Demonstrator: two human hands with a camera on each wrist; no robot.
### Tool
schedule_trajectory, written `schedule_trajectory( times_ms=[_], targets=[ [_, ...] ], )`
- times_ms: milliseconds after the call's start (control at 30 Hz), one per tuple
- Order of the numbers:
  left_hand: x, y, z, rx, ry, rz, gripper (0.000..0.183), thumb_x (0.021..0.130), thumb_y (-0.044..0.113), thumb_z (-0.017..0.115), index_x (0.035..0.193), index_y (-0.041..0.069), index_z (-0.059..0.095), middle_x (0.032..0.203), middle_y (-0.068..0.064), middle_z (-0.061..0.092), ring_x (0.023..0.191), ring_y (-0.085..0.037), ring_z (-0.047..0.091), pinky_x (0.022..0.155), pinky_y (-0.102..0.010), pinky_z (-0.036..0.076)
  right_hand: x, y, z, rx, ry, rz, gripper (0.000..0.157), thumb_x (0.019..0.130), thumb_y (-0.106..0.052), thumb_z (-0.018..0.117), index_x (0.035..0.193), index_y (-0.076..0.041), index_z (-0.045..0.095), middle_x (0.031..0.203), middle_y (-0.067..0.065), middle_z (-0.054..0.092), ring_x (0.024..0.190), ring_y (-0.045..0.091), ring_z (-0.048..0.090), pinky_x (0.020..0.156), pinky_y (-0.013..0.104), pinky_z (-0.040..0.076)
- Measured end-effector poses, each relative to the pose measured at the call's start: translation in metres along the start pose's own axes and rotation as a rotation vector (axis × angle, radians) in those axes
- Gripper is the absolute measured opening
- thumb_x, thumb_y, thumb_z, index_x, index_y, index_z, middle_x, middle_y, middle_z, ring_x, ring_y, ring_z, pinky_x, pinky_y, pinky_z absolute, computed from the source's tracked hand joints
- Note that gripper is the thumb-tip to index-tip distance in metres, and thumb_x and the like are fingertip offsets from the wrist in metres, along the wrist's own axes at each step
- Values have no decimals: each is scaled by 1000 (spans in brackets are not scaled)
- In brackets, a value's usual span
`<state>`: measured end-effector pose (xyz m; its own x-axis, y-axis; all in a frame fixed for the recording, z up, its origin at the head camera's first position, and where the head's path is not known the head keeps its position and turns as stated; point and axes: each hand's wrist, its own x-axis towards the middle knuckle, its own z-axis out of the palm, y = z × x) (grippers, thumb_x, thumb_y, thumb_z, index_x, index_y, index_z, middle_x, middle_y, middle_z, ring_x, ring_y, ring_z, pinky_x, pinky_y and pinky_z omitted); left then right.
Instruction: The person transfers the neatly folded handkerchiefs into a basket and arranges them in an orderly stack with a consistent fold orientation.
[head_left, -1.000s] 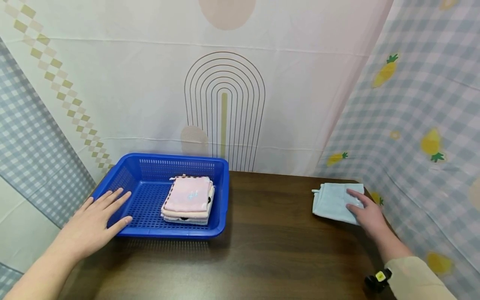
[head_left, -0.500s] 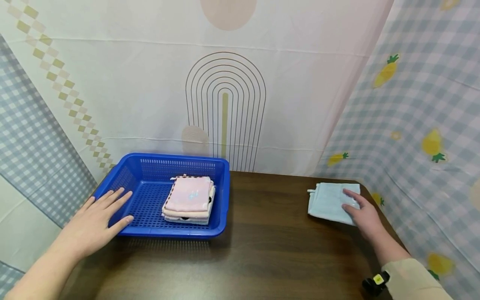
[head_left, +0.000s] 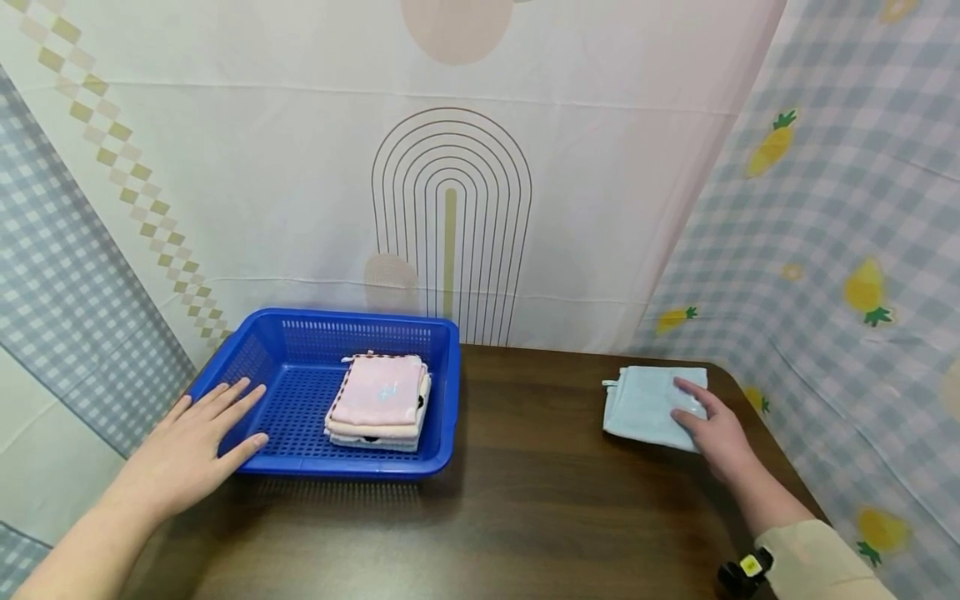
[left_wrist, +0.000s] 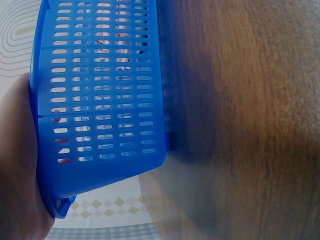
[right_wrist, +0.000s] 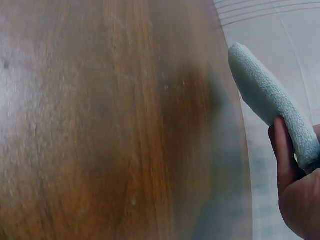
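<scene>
My right hand (head_left: 722,440) pinches a folded light blue towel (head_left: 647,407) by its right side, fingers and thumb on the top and below. In the right wrist view the towel (right_wrist: 272,90) is raised off the tabletop, and its fluffy folded edge faces the camera. Over at the left, my left hand (head_left: 183,448) rests with spread, straight fingers on the rim of a blue plastic basket (head_left: 352,466). Inside the basket, towards its right, sits a stack of folded towels with a pink towel (head_left: 378,390) on top.
The basket stands on a dark brown wooden table (head_left: 525,508). A patterned white cloth (head_left: 585,208) hangs behind the table, and checked curtains (head_left: 840,350) with pineapples close in on the right. A black band (head_left: 742,573) with a yellow tag hangs by the right sleeve.
My right hand has moved slightly left with the light blue towel in its grip. The left hand and the basket have stayed where they were.
</scene>
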<state>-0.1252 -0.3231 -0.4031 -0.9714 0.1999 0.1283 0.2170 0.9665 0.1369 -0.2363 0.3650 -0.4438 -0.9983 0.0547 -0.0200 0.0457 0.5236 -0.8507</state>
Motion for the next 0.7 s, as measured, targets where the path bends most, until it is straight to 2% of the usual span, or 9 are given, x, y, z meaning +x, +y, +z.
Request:
schedule_trajectory(
  times_ms=[267, 433, 700],
  targets=[
    [-1, -1, 1, 1, 5, 4, 75, 98, 57, 51, 156, 14, 33, 156, -24, 32, 141, -48, 30, 118, -55, -13, -3, -9, 4, 65, -31, 3, 62, 102, -24, 57, 156, -10, 30, 163, 17, 18, 150, 40, -2, 116, 64, 3],
    [-1, -2, 2, 2, 9, 4, 75, 98, 57, 51, 156, 14, 33, 156, -24, 32, 140, -48, 30, 118, -56, -11, -6, -15, 8, 95, -44, 4, 62, 102, -24, 56, 156, -11, 30, 163, 16, 19, 151, 38, -1, 117, 64, 2],
    [0, -1, 2, 3, 26, 9, 74, 97, 58, 52, 155, 13, 36, 156, -23, 34, 140, -47, 32, 117, -63, 1, -7, -27, 19, 126, -54, -6, 62, 102, -20, 57, 157, -12, 30, 164, 14, 20, 151, 35, 0, 118, 62, 4]
  ],
)
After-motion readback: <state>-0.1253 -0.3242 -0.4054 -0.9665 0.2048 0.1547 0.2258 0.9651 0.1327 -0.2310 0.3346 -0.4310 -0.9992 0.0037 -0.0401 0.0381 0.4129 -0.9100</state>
